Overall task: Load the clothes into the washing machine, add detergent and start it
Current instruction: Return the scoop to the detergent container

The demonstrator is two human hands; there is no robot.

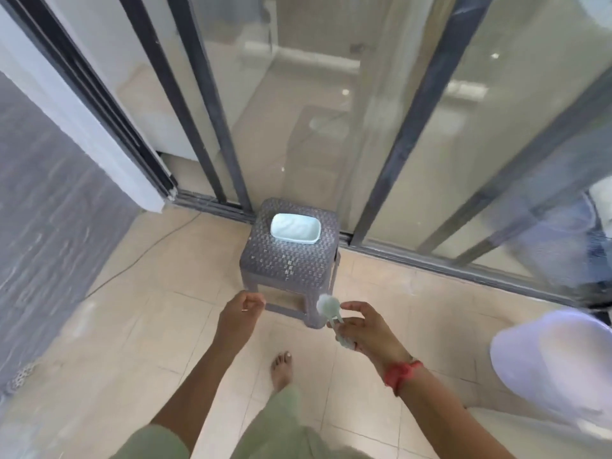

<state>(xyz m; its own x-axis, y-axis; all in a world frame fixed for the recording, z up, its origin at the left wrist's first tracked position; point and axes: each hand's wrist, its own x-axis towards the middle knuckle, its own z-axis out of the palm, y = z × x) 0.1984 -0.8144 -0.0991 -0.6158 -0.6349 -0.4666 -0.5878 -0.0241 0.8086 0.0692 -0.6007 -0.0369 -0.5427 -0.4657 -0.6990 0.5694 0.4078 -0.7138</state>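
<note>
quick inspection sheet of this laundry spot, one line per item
surface: tiled floor, bare foot on it
job's things: pale blue tub on grey woven stool; green scoop heaped with white powder
clutter: floor drain far left; white rounded object at right, unidentifiable
grips: left hand loosely curled, empty; right hand holds the scoop
cables: thin cable on floor, left of stool
surroundings: sliding glass doors behind stool; grey wall left

Scoop [327, 305] handle partly under right hand [368, 330] fingers [359, 308]
</note>
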